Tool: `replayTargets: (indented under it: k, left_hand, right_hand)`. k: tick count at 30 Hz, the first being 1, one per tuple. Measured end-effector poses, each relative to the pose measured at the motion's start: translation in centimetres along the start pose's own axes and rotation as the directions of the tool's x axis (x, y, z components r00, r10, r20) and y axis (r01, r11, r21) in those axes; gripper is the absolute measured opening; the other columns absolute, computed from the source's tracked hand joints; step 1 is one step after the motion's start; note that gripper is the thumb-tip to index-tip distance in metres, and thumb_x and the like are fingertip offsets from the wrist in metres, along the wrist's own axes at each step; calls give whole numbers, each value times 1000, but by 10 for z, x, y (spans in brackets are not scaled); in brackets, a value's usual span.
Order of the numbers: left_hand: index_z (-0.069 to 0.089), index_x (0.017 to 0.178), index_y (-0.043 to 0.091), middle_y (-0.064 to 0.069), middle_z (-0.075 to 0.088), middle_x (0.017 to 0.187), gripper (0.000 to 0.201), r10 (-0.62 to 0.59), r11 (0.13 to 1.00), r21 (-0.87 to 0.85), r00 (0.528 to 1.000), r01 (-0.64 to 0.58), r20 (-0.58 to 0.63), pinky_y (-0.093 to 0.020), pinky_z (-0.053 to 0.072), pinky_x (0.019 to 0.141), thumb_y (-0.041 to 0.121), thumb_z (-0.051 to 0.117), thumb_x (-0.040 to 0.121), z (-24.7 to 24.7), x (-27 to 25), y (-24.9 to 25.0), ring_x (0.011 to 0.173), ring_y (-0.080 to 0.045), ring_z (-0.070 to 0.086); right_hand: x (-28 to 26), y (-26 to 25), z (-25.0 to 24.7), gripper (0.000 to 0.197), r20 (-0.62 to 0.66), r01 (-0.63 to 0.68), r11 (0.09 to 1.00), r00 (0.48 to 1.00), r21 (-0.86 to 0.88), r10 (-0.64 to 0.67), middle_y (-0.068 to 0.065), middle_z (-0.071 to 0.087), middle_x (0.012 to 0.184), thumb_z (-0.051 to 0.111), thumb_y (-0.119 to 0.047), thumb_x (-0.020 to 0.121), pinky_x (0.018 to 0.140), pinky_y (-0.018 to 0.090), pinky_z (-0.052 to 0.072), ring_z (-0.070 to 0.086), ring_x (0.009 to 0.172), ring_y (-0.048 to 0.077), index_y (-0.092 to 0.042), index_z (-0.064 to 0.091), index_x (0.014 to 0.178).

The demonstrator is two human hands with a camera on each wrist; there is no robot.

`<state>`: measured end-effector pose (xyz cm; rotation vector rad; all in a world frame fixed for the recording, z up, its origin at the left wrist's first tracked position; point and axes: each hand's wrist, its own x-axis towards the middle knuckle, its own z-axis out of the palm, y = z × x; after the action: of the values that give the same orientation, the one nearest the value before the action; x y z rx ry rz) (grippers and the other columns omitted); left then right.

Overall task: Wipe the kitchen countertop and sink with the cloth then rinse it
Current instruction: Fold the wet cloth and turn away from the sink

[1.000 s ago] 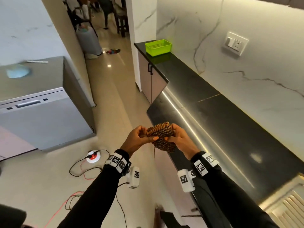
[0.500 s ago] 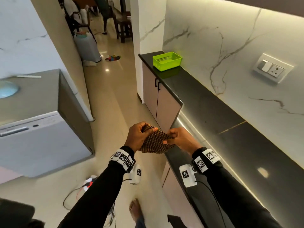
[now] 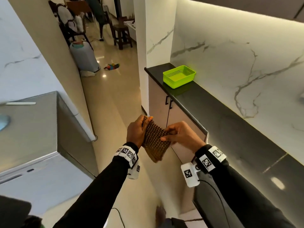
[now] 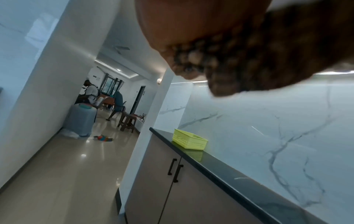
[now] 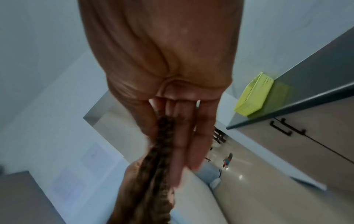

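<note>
1. Since a second ago I see the cloth point(image 3: 155, 142) opened from a bunched wad into a flat folded panel.
2. Left hand point(image 3: 137, 131) grips its upper edge, thumb curled over; right hand point(image 3: 180, 135) pinches the side.
3. Cloth hangs in the air just off the countertop point(image 3: 230, 129) front edge.
4. Farther along the countertop sits a green basket point(image 3: 179, 76).

Black long sleeves point(image 3: 92, 191); white wrist bands point(image 3: 126, 153) bearing black-white square markers; white camera boxes point(image 3: 189, 175), apparently cabled.
</note>
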<state>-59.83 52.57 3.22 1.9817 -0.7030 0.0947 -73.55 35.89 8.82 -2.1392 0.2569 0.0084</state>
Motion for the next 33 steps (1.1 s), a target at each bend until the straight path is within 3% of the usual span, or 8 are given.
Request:
replayTargets:
  k: [4, 10, 16, 21, 25, 29, 31, 33]
  left_hand:
    - [56, 89, 18, 0, 66, 67, 46, 58, 995, 81, 998, -60, 30, -38, 52, 60, 60, 44, 101, 3, 62, -38, 61, -23, 64]
    - [59, 92, 10, -2, 66, 69, 60, 85, 995, 43, 994, -88, 63, -32, 48, 60, 66, 38, 95, 18, 170, -79, 63, -25, 64]
    - [61, 82, 5, 1, 59, 64, 44, -49, 988, -142, 998, 55, 45, -16, 44, 56, 43, 53, 103, 36, 296, -102, 56, -3, 54]
    - [59, 70, 13, -3, 62, 65, 52, -179, 976, -107, 978, 191, 106, -36, 47, 58, 58, 61, 95, 65, 389, -138, 62, -21, 57]
    - [68, 114, 16, -4, 72, 99, 48, -274, 941, -115, 917, 318, 291, -29, 58, 74, 48, 82, 82, 95, 447, -177, 90, -16, 69]
    - [59, 121, 21, -3, 62, 74, 30, -22, 979, -186, 958, 78, 285, -16, 48, 57, 28, 72, 95, 120, 509, -192, 63, -8, 58]
    - [61, 114, 16, 5, 65, 81, 15, 183, 980, -141, 930, -144, 318, -12, 45, 60, 19, 64, 100, 132, 539, -193, 68, -6, 60]
    - [63, 106, 14, 4, 67, 81, 7, 304, 952, -146, 867, -268, 395, -24, 48, 63, 17, 62, 101, 146, 569, -197, 73, -15, 66]
  right_hand:
    - [67, 5, -9, 14, -71, -6, 993, 997, -116, -2, -7, 72, 93, 77, -17, 87, 79, 27, 62, 68, 79, -1, -14, 74, 101]
    - [177, 31, -30, 23, -104, -28, 976, 993, 216, 51, 5, 78, 96, 82, -4, 78, 84, 34, 63, 76, 92, 19, -9, 74, 99]
    - [290, 38, -48, 25, -88, -13, 874, 994, 486, 64, 26, 71, 107, 73, 0, 83, 95, 48, 56, 68, 104, 40, 9, 68, 106]
    - [364, 41, -60, 31, -121, -100, 734, 962, 672, 243, 10, 74, 115, 56, 3, 97, 88, 45, 58, 71, 104, 26, -14, 62, 123]
    - [418, 62, -69, 33, -343, -167, 877, 874, 451, 343, 10, 69, 116, 61, -8, 96, 90, 53, 58, 69, 105, 29, -35, 55, 113]
    - [462, 65, -84, 67, -398, -43, 849, 870, 526, 291, 7, 70, 120, 69, 2, 91, 85, 49, 62, 72, 107, 24, -39, 47, 138]
    - [483, 69, -97, 61, -514, -36, 861, 789, 507, 336, 14, 71, 114, 65, 10, 91, 75, 47, 64, 75, 94, 29, -37, 60, 131]
    - [505, 76, -106, 52, -594, -63, 868, 705, 492, 387, 18, 71, 114, 61, 15, 89, 67, 37, 63, 75, 84, 31, -28, 75, 115]
